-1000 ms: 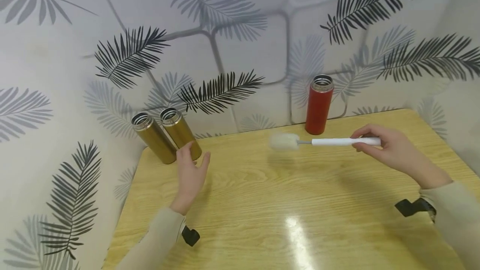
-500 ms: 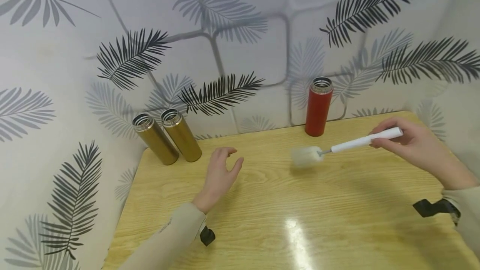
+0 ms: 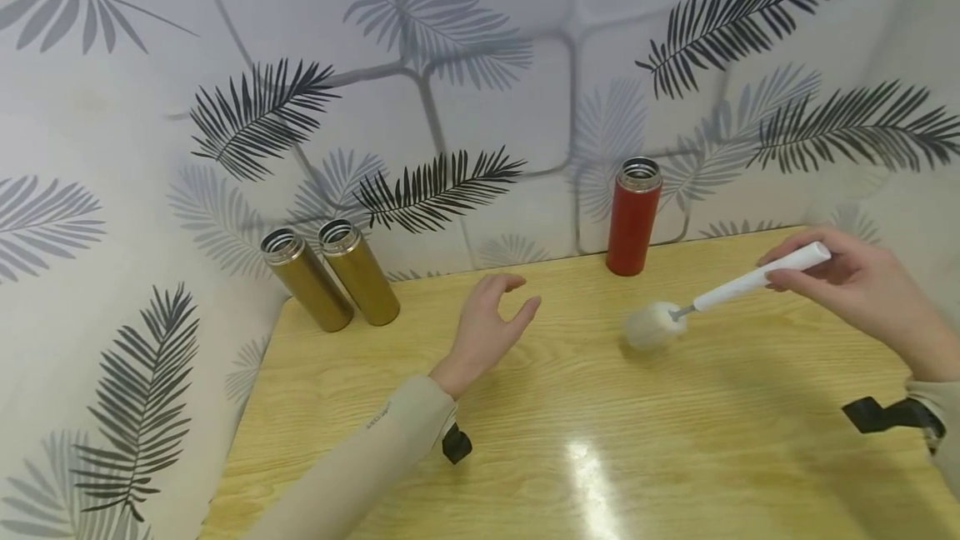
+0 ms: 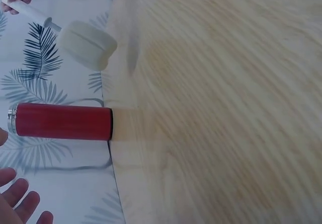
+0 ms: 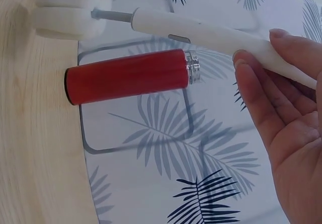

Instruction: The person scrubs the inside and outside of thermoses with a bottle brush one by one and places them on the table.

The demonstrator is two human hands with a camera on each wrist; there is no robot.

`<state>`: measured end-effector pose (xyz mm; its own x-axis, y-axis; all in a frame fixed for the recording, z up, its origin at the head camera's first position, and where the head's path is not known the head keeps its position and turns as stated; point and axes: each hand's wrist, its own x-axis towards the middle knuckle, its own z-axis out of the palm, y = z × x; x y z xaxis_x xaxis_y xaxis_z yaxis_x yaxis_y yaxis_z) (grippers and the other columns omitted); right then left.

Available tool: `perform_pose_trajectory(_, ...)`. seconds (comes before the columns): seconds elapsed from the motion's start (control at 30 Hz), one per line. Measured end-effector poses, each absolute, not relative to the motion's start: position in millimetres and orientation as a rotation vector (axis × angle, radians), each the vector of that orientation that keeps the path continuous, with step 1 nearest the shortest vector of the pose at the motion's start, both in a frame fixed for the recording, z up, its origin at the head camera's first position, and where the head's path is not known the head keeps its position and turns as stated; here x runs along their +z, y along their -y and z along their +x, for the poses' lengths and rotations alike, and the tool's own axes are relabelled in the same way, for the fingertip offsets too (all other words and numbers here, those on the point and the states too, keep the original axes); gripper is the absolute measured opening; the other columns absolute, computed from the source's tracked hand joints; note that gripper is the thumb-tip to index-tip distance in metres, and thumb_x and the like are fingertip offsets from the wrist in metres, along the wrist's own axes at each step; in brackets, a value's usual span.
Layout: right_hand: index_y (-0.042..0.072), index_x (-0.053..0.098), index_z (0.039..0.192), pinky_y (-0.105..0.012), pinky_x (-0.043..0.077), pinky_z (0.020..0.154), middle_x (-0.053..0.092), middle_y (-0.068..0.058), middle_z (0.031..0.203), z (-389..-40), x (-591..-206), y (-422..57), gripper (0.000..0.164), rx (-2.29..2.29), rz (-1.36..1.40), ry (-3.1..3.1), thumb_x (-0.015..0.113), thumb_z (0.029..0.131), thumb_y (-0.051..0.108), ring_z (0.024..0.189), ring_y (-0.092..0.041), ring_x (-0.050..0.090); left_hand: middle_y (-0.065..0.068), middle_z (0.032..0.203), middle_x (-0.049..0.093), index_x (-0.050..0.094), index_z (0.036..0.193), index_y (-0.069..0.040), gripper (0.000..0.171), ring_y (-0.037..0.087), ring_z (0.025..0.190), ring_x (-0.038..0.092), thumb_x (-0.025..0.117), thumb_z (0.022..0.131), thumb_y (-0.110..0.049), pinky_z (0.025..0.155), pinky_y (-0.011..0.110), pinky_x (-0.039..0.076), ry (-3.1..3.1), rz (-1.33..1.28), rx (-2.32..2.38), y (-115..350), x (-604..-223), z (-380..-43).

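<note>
Two gold vacuum flasks: the outer one [image 3: 307, 282] and its neighbour [image 3: 360, 273], standing close together at the rear left of the wood-grain table [image 3: 337, 407], mouths uncapped.

Left hand [image 3: 486, 327]: bare, grasping nothing; thumb and fingers parted, held between the gold pair and the red flask, touching none of them.

Red vacuum flask [image 3: 632, 223]: one, upright at the table's back edge, beside the leaf-patterned wall covering [image 3: 510, 107]; steel neck, uncapped.

White-handled sponge bottle brush [image 3: 727, 290]: one, aloft over the table, slanting down to the left; cream sponge head [image 3: 654, 325] in front of the red flask, lower than its mouth and clear of it.

Right hand [image 3: 855, 290]: pinching the brush handle between thumb and fingers.

Step in hand, as judged: carrying the brush near the red flask. Bringing sponge to mouth would call for raising the brush and tipping it head-down, with the left hand steadying the flask.
</note>
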<state>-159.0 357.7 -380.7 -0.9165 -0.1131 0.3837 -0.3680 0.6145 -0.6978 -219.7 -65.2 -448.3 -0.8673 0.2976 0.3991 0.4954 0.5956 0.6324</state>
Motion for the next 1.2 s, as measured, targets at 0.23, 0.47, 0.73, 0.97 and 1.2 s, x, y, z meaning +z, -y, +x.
perform_pose_trajectory(0.23, 0.000, 0.067, 0.115, -0.010, 0.052, 0.064, 0.067, 0.023, 0.100, -158, -382, -364, 0.027, 1.209, 0.381, 2.527, 0.072, 0.091, -0.011, 0.072, 0.002, 0.069, 0.010, 0.128, 0.067, 0.065, 0.132, -0.007, 0.041, 0.026, 0.120, 0.061, 0.069, 0.102, -0.034, 0.103, 0.044, 0.049, 2.556, -0.661, -1.243, 33, -441, -241)
perform_pose_trajectory(0.47, -0.003, 0.066, 0.114, -0.009, 0.053, 0.065, 0.068, 0.023, 0.101, -162, -383, -370, 0.026, 1.237, 0.398, 2.497, 0.069, 0.091, -0.016, 0.072, 0.003, 0.069, 0.007, 0.130, 0.065, 0.062, 0.136, -0.009, 0.045, 0.022, 0.120, 0.060, 0.070, 0.101, -0.036, 0.103, 0.037, 0.049, 2.575, -0.623, -1.280, 4, -434, -268)
perform_pose_trajectory(0.73, -0.004, 0.064, 0.113, -0.008, 0.052, 0.065, 0.066, 0.025, 0.099, -162, -380, -372, 0.024, 1.223, 0.350, 2.506, 0.069, 0.092, -0.014, 0.072, 0.005, 0.068, 0.011, 0.132, 0.064, 0.061, 0.136, -0.006, 0.048, 0.023, 0.119, 0.059, 0.073, 0.098, -0.033, 0.102, 0.032, 0.049, 2.542, -0.609, -1.316, -26, -426, -294)
perform_pose_trajectory(0.97, -0.003, 0.064, 0.113, -0.009, 0.053, 0.064, 0.067, 0.023, 0.096, -164, -381, -377, 0.024, 1.220, 0.354, 2.518, 0.071, 0.092, -0.013, 0.072, 0.003, 0.069, 0.012, 0.139, 0.060, 0.054, 0.145, -0.005, 0.060, 0.024, 0.126, 0.057, 0.075, 0.097, -0.036, 0.103, 0.036, 0.050, 2.554, -0.572, -1.446, -53, -425, -311)
perform_pose_trajectory(1.2, -0.003, 0.064, 0.113, -0.010, 0.054, 0.065, 0.068, 0.023, 0.098, -167, -383, -379, 0.025, 1.228, 0.421, 2.494, 0.069, 0.092, -0.015, 0.072, 0.002, 0.070, 0.008, 0.139, 0.060, 0.052, 0.146, -0.010, 0.064, 0.021, 0.128, 0.056, 0.077, 0.095, -0.039, 0.106, 0.036, 0.049, 2.614, -0.498, -1.410, -71, -428, -322)
